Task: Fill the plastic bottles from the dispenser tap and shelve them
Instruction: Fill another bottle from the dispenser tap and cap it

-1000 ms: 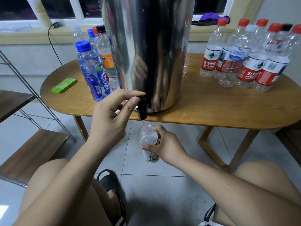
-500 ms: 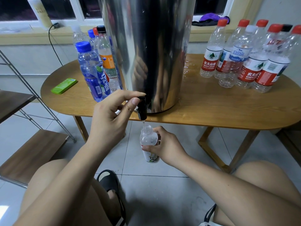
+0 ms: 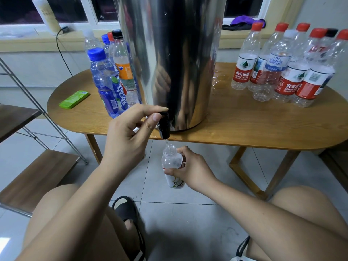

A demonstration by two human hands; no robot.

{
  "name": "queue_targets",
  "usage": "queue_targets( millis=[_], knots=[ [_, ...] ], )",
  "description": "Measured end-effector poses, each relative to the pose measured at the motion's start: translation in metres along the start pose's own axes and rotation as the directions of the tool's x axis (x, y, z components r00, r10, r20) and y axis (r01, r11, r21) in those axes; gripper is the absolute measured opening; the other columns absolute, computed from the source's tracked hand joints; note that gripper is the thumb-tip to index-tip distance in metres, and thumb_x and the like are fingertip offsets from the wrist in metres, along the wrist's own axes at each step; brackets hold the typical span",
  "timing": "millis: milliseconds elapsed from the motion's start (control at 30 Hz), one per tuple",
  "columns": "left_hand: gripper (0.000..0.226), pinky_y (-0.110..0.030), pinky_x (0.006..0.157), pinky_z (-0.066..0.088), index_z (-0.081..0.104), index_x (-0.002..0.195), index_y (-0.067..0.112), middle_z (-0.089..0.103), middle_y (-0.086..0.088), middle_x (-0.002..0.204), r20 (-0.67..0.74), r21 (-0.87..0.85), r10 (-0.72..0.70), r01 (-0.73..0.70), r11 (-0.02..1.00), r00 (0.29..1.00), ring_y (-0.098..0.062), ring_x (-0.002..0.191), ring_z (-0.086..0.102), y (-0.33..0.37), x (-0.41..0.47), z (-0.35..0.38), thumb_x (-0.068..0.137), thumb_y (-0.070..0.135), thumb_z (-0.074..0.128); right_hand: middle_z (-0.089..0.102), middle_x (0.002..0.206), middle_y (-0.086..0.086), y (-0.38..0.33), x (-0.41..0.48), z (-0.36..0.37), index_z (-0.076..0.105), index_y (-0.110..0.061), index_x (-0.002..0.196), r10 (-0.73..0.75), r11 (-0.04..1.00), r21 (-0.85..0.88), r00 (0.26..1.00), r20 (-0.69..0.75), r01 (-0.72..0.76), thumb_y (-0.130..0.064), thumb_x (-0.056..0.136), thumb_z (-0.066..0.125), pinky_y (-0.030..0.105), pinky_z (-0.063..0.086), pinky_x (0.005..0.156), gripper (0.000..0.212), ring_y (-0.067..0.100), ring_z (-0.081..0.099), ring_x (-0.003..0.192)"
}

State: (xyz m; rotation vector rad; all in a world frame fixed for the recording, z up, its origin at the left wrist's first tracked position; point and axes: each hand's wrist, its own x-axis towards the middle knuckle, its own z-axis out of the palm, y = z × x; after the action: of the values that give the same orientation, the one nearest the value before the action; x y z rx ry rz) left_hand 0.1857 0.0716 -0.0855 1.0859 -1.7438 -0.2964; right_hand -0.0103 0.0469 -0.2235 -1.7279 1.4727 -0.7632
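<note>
**Silver, black, red**

The tall cylindrical steel dispenser [image 3: 169,53] is mirror-silver, its plastic tap [image 3: 164,129] black. The small clear plastic bottle [image 3: 171,160] bears a white label with green marks. Clear plastic bottles at right [image 3: 243,72] wear mostly red caps and red-and-white labels.

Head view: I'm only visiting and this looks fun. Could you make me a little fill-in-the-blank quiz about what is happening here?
1. The left hand pinches the tap, which is ____ in colour.
2. The bottle in the right hand has no ____ on.
3. The flat box on the table, left of the dispenser, is ____.

Missing words: black; cap; green.
</note>
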Motion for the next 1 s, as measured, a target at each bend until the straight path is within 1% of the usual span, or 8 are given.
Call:
queue_targets(
  millis=[167,500,700,833,1000],
  knots=[
    [0.017,-0.027,0.077,0.048,0.079,0.121,0.023,0.074,0.015,0.102,-0.002,-0.002,-0.003,0.003,1.000,1.000,-0.009,0.091,0.068,-0.0002,-0.0003,0.0005,0.111,0.019,0.065,0.073,0.108,-0.016,0.0014,0.0012,0.0010,0.059,-0.037,0.118,0.003,1.000,0.002,1.000,-0.003,-0.003,-0.054,0.074,0.095,0.040,0.060,0.091,0.059,0.006,0.070,0.100],
    [0.017,-0.025,0.077,0.046,0.079,0.120,0.022,0.073,0.012,0.100,-0.008,-0.004,-0.001,0.001,1.000,1.000,-0.008,0.089,0.066,0.0010,-0.0003,0.0005,0.111,0.020,0.064,0.073,0.107,-0.015,0.0026,0.0013,0.0015,0.061,-0.034,0.118,0.010,1.000,0.009,1.000,-0.006,-0.010,-0.053,0.073,0.096,0.041,0.059,0.091,0.060,0.007,0.069,0.100],
    [0.018,-0.024,0.077,0.047,0.079,0.120,0.022,0.074,0.014,0.102,-0.005,-0.007,-0.005,0.005,1.000,1.000,-0.007,0.090,0.067,0.0014,-0.0004,-0.0001,0.110,0.020,0.064,0.073,0.108,-0.015,0.0030,0.0018,0.0021,0.061,-0.035,0.118,0.008,1.000,0.012,1.000,-0.002,-0.008,-0.053,0.072,0.096,0.042,0.060,0.092,0.061,0.007,0.070,0.101],
    [0.018,-0.028,0.078,0.050,0.079,0.121,0.022,0.075,0.013,0.104,0.000,-0.008,-0.005,0.005,1.000,1.000,-0.011,0.093,0.068,0.0012,-0.0005,-0.0002,0.111,0.020,0.064,0.073,0.110,-0.014,0.0029,0.0018,0.0020,0.061,-0.034,0.120,0.004,1.000,0.005,1.000,-0.004,-0.004,-0.054,0.073,0.096,0.043,0.060,0.092,0.062,0.008,0.069,0.102],
    [0.018,-0.029,0.077,0.050,0.079,0.122,0.023,0.075,0.013,0.104,0.004,-0.009,-0.004,0.004,1.000,1.000,-0.010,0.093,0.068,0.0007,-0.0005,-0.0005,0.111,0.019,0.065,0.072,0.109,-0.015,0.0024,0.0016,0.0018,0.061,-0.033,0.119,0.008,1.000,-0.002,1.000,-0.001,-0.008,-0.053,0.074,0.095,0.041,0.060,0.091,0.061,0.008,0.069,0.102]
  ],
)
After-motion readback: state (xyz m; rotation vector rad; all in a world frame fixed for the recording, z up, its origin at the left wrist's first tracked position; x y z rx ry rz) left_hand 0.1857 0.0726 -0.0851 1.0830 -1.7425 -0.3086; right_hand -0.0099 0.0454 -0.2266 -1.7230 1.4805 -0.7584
